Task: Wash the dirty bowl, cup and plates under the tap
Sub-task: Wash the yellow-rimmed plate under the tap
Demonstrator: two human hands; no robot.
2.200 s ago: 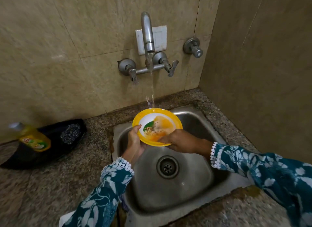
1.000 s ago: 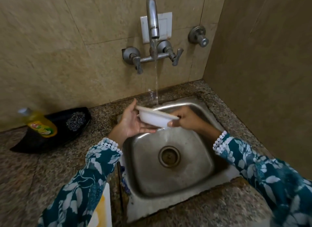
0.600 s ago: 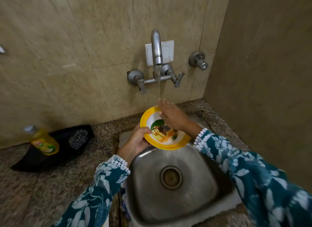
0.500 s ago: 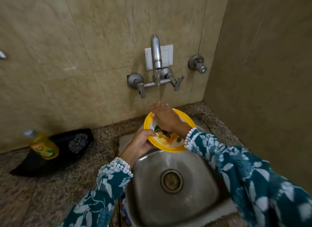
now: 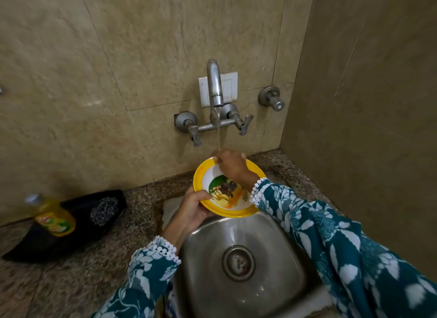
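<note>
The yellow-rimmed bowl (image 5: 227, 194), held tilted above the sink (image 5: 241, 265) under the running tap (image 5: 214, 85), looks light and stiff, probably slick when wet, so the rim is the safest hold. The left hand (image 5: 192, 207) grips its near-left rim, thumb inside; the right hand (image 5: 230, 164) lies over the far rim, its grip hidden. Inside it is white with a green and orange print, smeared brown

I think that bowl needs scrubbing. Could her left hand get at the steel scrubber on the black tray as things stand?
Probably not yet: the left hand grips the yellow-rimmed bowl under the tap. The steel scrubber lies uncovered on the black tray to its left, nothing between, so once the bowl is released the way looks free.
</note>
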